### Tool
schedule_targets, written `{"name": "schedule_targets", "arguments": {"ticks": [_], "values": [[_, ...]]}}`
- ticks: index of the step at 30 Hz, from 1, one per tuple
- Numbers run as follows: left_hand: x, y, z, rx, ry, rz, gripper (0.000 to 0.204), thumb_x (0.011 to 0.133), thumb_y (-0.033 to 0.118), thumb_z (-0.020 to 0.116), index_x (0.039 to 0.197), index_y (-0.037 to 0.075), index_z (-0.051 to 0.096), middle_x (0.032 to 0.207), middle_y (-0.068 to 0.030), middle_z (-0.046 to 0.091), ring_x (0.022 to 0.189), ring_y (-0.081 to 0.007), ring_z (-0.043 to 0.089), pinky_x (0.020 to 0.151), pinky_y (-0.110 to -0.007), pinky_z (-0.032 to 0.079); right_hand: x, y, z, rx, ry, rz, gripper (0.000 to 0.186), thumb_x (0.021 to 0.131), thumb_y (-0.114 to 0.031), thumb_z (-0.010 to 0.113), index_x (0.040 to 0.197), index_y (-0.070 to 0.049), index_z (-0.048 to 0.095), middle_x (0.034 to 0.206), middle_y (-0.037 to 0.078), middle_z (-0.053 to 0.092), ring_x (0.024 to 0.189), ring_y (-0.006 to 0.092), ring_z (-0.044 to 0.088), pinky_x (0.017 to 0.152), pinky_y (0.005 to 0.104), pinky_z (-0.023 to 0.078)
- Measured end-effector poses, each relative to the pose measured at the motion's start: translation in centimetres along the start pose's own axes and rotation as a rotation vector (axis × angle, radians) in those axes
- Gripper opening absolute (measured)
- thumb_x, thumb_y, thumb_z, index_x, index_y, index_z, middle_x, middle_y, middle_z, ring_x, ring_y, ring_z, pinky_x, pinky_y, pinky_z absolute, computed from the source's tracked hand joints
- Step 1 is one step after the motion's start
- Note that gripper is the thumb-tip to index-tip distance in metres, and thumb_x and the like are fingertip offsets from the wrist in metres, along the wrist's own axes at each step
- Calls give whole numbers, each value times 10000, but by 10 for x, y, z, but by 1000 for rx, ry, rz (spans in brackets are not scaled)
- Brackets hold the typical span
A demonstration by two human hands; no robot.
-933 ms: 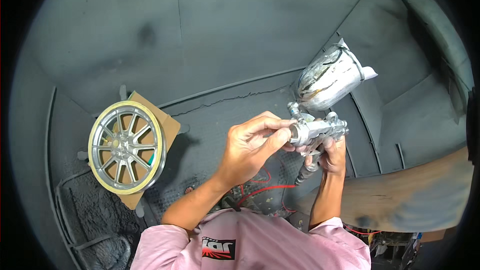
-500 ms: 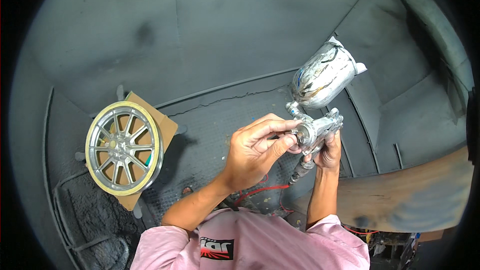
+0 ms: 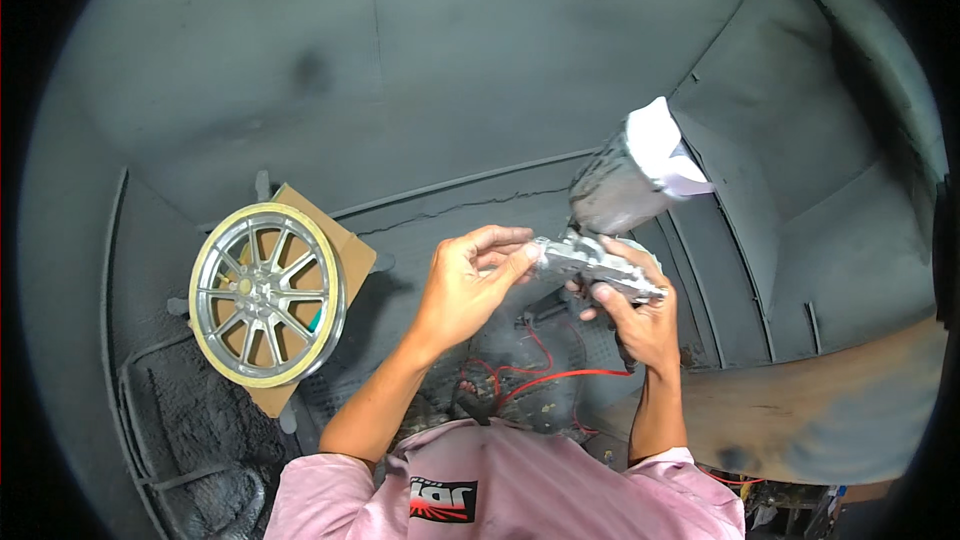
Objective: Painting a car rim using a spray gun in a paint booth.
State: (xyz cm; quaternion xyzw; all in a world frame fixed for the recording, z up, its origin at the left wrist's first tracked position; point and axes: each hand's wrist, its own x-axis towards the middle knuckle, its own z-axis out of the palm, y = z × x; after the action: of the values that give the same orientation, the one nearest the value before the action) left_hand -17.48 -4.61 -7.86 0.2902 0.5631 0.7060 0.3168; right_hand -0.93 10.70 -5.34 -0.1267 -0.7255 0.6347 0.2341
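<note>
A paint-spattered spray gun point(image 3: 598, 268) is held in my right hand point(image 3: 645, 325), its fingers wrapped round the handle and body. The gun points left, and a stained cup point(image 3: 612, 190) with white paper or cloth at its mouth sits above it. The fingers of my left hand point(image 3: 475, 285) are closed at the gun's front end, thumb and fingertips pinching the nozzle area. What exactly lies between those fingertips is partly hidden.
To the left, a multi-spoke silver wheel rim point(image 3: 265, 294) edged with yellowish tape rests on brown cardboard point(image 3: 352, 258). A red hose point(image 3: 560, 376) runs below the gun. Grey-coated walls point(image 3: 470, 60) surround me, and a curved brown panel point(image 3: 800, 390) lies at the right.
The spray gun has turned so its front faces left and the cup's white-lined mouth shows. My left hand has shifted slightly left, still at the gun's front.
</note>
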Motion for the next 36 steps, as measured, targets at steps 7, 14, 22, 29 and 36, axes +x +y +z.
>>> {"name": "schedule_targets", "arguments": {"ticks": [7, 14, 22, 29, 36], "values": [[9, -36, -27, 657, 6, -57, 279, 906, 198, 653, 1068, -18, 722, 839, -214, 718, 762, -295, 712, 726, -392, 529, 1, 51, 27, -117, -89, 173, 449, 978, -114, 635, 1414, -88, 530, 1088, 67, 672, 869, 113, 648, 657, 264, 595], [13, -79, -44, 869, -69, 53, 303, 912, 151, 590, 1142, -14, 701, 898, -204, 724, 711, -290, 683, 737, -418, 523, 3, 85, 42, -192, -121, 196, 389, 982, -152, 638, 1346, -66, 532, 992, 74, 674, 795, 99, 626, 731, 264, 501], [-2, -74, -17, 1187, 216, 314, 297, 874, 109, 647, 1154, 11, 655, 979, -174, 629, 917, -369, 610, 814, -471, 497, 2, 100, 49, -187, 55, 79, 380, 980, -112, 625, 1343, -50, 529, 952, 73, 670, 776, 118, 614, 740, 299, 511], [-27, -31, 40, 823, 121, 567, 360, 830, 79, 706, 1180, 27, 640, 1096, -154, 603, 1067, -352, 596, 912, -464, 493, 5, 60, 41, -211, 167, -6, 427, 951, -29, 570, 1371, 3, 494, 1266, 173, 610, 1155, 236, 609, 973, 345, 482], [6, -18, 53, 814, 16, 824, 301, 871, 84, 681, 1161, 16, 639, 1128, -126, 611, 1127, -323, 585, 1038, -468, 440, -3, 52, 29, -208, 111, -89, 335, 979, -69, 567, 1294, 19, 500, 1209, 130, 575, 1124, 223, 581, 968, 351, 463]]}}
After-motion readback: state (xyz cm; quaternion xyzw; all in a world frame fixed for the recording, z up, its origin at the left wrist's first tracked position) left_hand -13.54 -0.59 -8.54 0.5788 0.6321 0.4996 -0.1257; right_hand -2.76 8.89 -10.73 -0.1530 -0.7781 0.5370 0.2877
